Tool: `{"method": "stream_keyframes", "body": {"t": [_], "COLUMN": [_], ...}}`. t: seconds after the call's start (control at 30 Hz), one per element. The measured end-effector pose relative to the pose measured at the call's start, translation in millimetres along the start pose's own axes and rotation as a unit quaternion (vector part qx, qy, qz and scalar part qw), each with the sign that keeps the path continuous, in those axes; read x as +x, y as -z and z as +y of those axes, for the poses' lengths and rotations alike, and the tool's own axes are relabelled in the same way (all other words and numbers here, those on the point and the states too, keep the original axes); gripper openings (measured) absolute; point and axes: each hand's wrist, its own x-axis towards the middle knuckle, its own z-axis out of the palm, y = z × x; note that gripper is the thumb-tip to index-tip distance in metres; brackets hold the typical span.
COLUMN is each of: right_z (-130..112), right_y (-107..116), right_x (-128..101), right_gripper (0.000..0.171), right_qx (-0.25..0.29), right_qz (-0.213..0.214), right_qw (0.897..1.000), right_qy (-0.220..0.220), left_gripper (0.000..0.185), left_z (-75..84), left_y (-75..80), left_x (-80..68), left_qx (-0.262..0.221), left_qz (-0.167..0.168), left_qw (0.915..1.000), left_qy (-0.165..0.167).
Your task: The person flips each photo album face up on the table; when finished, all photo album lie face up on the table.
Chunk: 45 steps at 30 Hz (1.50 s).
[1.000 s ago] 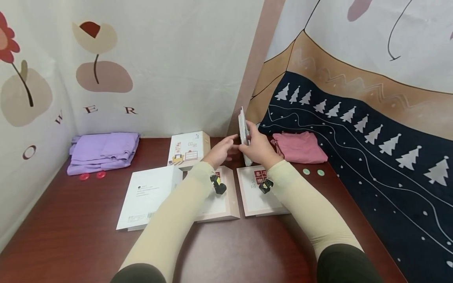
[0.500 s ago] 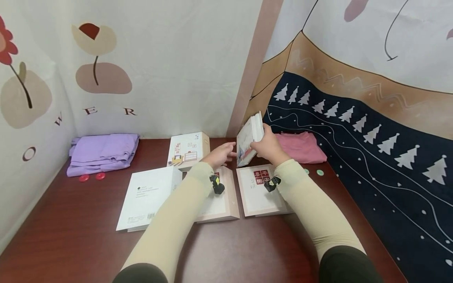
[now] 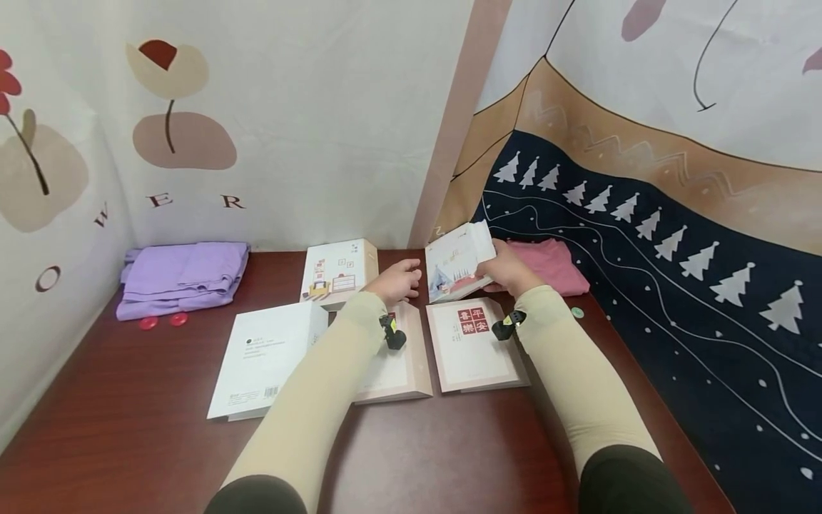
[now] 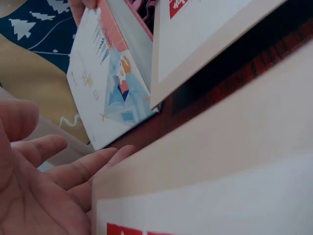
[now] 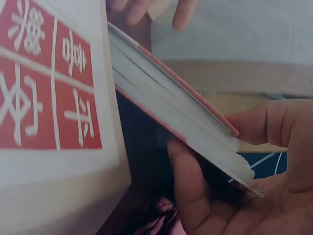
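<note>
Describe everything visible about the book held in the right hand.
The book is a closed paperback with a white cover showing a pale blue illustrated figure and small drawings, a pinkish edge along the cover, and a thick block of white pages. It is tilted, its lower edge down by the table just behind the book with the red stamp, its upper end raised. The right hand grips that raised end, thumb on one side and fingers on the other. The left hand lies open beside it, not touching.
</note>
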Motion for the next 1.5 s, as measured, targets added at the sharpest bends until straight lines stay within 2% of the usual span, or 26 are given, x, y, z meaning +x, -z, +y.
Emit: {"method": "stream_keyframes", "body": {"t": [0.33, 0.5, 0.57, 0.67, 0.77, 0.83, 1.0, 1.13, 1.27, 1.5], "right_z": [12.2, 16.9, 17.9, 18.9, 19.5, 18.9, 13.0, 9.5, 10.5, 9.8], "right_y": [9.4, 13.4, 13.5, 13.0, 12.4, 12.1, 12.1, 11.9, 10.6, 8.9], "right_x": [8.2, 9.6, 9.7, 9.9, 11.2, 12.2, 11.1, 8.5, 10.4, 10.7], "right_gripper": [0.087, 0.088, 0.084, 0.07, 0.056, 0.052, 0.057, 0.077, 0.092, 0.09], "right_qx": [0.064, 0.083, 0.062, -0.017, -0.106, -0.134, -0.154, -0.172, -0.174, -0.187], "right_qz": [-0.04, -0.058, -0.059, -0.042, -0.019, -0.009, -0.013, -0.019, -0.029, -0.052], "right_qw": [0.997, 0.994, 0.995, 0.998, 0.994, 0.991, 0.987, 0.984, 0.984, 0.981], "right_qy": [-0.028, -0.05, -0.053, -0.042, -0.022, -0.024, -0.039, -0.034, -0.01, 0.001], "left_gripper": [0.058, 0.06, 0.06, 0.061, 0.062, 0.062, 0.062, 0.06, 0.059, 0.056], "left_z": [-0.7, -1.3, -1.5, -0.9, -0.2, 0.9, 3.5, 5.6, 4.2, 2.3], "left_y": [-0.9, -2.1, -3.2, -5.3, -7.5, -8.4, -8.8, -10.8, -13.3, -14.9], "left_x": [-1.5, 1.1, 1.8, 2.8, 4.6, 5.5, 6.5, 7.4, 9.8, 10.9], "left_qx": [0.07, 0.074, 0.065, 0.063, 0.072, 0.083, 0.109, 0.111, 0.111, 0.127], "left_qz": [0.011, 0.011, 0.013, 0.012, 0.006, 0.002, -0.006, -0.008, -0.011, -0.018], "left_qw": [0.9975, 0.9972, 0.9978, 0.9979, 0.9974, 0.9965, 0.9941, 0.9937, 0.9938, 0.9918], "left_qy": [-0.005, -0.003, -0.001, -0.002, -0.003, -0.006, -0.005, 0.005, 0.008, -0.002]}}
